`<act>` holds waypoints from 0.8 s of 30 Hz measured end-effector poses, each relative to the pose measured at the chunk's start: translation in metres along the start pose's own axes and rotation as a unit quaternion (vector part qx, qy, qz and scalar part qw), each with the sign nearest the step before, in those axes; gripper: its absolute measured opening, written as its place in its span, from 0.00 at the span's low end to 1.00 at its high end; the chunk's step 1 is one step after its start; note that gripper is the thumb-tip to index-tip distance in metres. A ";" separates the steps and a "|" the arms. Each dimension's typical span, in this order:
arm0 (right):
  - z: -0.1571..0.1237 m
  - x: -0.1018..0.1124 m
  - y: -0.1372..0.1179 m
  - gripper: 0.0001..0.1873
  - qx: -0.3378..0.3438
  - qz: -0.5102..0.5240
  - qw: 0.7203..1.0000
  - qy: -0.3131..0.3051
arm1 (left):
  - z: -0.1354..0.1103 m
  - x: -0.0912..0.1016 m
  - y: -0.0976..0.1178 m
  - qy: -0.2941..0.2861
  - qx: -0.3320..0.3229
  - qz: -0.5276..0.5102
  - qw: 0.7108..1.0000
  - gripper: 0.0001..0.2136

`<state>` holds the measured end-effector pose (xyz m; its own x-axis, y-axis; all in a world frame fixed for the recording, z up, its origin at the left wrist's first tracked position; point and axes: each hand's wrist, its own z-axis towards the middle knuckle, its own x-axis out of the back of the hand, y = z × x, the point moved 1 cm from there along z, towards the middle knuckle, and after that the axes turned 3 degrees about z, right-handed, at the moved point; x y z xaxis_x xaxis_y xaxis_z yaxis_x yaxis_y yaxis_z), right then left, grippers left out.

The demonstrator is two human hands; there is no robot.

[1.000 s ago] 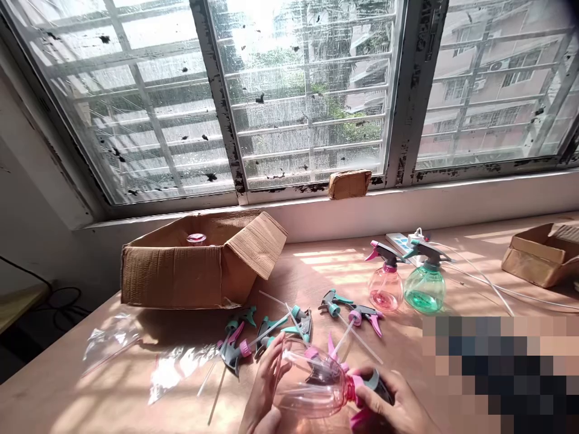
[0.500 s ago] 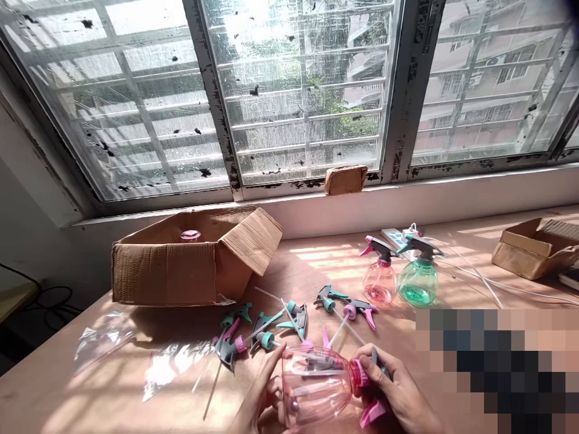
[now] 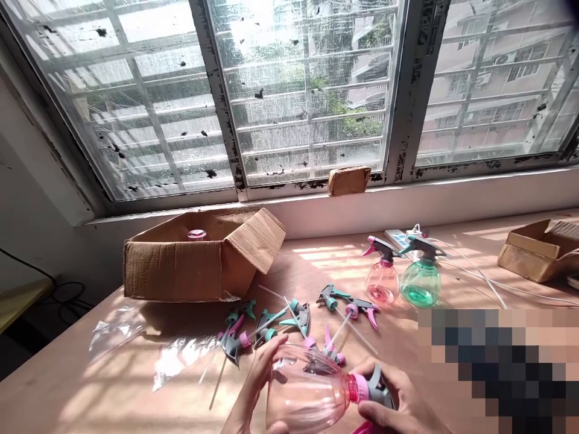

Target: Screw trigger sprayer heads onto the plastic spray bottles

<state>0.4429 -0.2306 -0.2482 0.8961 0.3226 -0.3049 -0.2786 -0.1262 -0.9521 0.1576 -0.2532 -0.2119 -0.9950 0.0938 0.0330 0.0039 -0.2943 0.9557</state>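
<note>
Low in the view, a clear pink spray bottle (image 3: 307, 395) lies on its side in the air between my two hands. My left hand (image 3: 253, 386) is closed around its base, thumb and fingers on either side. At the neck sits a grey spray head with a pink collar (image 3: 360, 387). My right hand (image 3: 407, 401) is curled around that head, its thumb below the collar; part of the pink trigger shows under it. Behind the bottle lie several loose spray heads (image 3: 301, 316) with teal or pink collars and thin dip tubes.
A cardboard box (image 3: 174, 271) with a pink bottle top inside stands at the left. Plastic bags (image 3: 181, 358) lie in front. A pink spray bottle (image 3: 382, 283) and a green one (image 3: 420, 283) stand at the back, near a power strip, cables and a small box (image 3: 527, 256).
The bottle has shifted a little left and turned. My right fingers have slid off the collar onto the spray head, so the collar shows. The camera view has drifted slightly left.
</note>
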 end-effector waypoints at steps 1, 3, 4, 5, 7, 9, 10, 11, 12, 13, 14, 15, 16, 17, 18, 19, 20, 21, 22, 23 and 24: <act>-0.001 0.001 -0.003 0.32 -0.021 0.008 1.000 -0.011 | 0.004 0.001 0.001 -0.002 0.024 -0.006 1.000 0.29; -0.003 0.004 -0.005 0.34 -0.072 0.023 0.997 -0.026 | 0.014 0.001 0.002 -0.004 0.076 -0.011 0.997 0.24; -0.004 0.006 -0.005 0.34 -0.089 0.028 0.995 -0.033 | 0.019 0.001 0.002 -0.005 0.094 -0.012 0.995 0.22; -0.004 0.008 -0.005 0.34 -0.092 0.027 0.995 -0.039 | 0.023 0.002 0.001 -0.006 0.110 -0.013 0.994 0.21; -0.002 0.009 -0.007 0.33 -0.073 0.007 0.996 -0.051 | 0.025 0.003 0.000 -0.008 0.127 -0.015 0.992 0.22; -0.001 0.008 -0.012 0.29 -0.040 -0.040 0.996 -0.068 | 0.020 0.007 -0.001 -0.014 0.130 -0.018 0.991 0.26; 0.000 0.007 -0.016 0.27 -0.015 -0.080 0.994 -0.077 | 0.015 0.009 -0.001 -0.020 0.131 -0.018 0.991 0.29; 0.000 0.007 -0.020 0.24 0.018 -0.125 0.989 -0.078 | 0.009 0.011 0.000 -0.026 0.129 -0.015 0.991 0.32; 0.000 0.007 -0.023 0.21 0.051 -0.170 0.982 -0.072 | 0.004 0.012 0.001 -0.032 0.123 -0.010 0.992 0.33; 0.000 0.007 -0.025 0.19 0.078 -0.207 0.973 -0.059 | -0.001 0.013 0.002 -0.039 0.111 -0.004 0.993 0.34; 0.000 0.009 -0.024 0.18 0.087 -0.229 0.969 -0.044 | -0.004 0.012 0.003 -0.045 0.094 0.000 0.995 0.35; -0.001 0.012 -0.022 0.18 0.073 -0.227 0.971 -0.030 | -0.006 0.011 0.004 -0.051 0.074 0.001 0.996 0.36; -0.002 0.015 -0.016 0.20 0.037 -0.202 0.978 -0.024 | -0.007 0.009 0.005 -0.055 0.056 -0.003 0.997 0.37; -0.003 0.019 -0.010 0.23 -0.008 -0.161 0.987 -0.024 | -0.007 0.007 0.006 -0.059 0.042 -0.009 0.997 0.38; -0.004 0.021 -0.003 0.27 -0.052 -0.116 0.992 -0.024 | -0.006 0.004 0.006 -0.060 0.035 -0.014 0.998 0.37; -0.005 0.023 0.003 0.31 -0.082 -0.075 0.994 -0.019 | -0.004 0.002 0.005 -0.056 0.035 -0.019 0.998 0.35; -0.006 0.024 0.008 0.34 -0.100 -0.046 0.994 -0.011 | -0.002 0.000 0.004 -0.049 0.039 -0.023 0.998 0.32; -0.006 0.024 0.011 0.37 -0.107 -0.028 0.994 -0.004 | 0.000 -0.002 0.003 -0.041 0.042 -0.028 0.998 0.30; -0.006 0.023 0.012 0.37 -0.112 -0.020 0.994 -0.004 | 0.002 -0.003 0.002 -0.034 0.043 -0.035 0.998 0.28; -0.006 0.020 0.011 0.36 -0.113 -0.018 0.993 -0.011 | 0.002 -0.003 0.000 -0.029 0.044 -0.040 0.998 0.29; -0.005 0.018 0.009 0.34 -0.106 -0.031 0.994 -0.023 | 0.002 -0.002 -0.002 -0.026 0.049 -0.038 0.998 0.32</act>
<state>0.4581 -0.2306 -0.2622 0.8906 0.3785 -0.2521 -0.1401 -0.2989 -0.9439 0.1598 -0.2511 -0.2129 -0.9863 0.1628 -0.0285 -0.0598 -0.1906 0.9798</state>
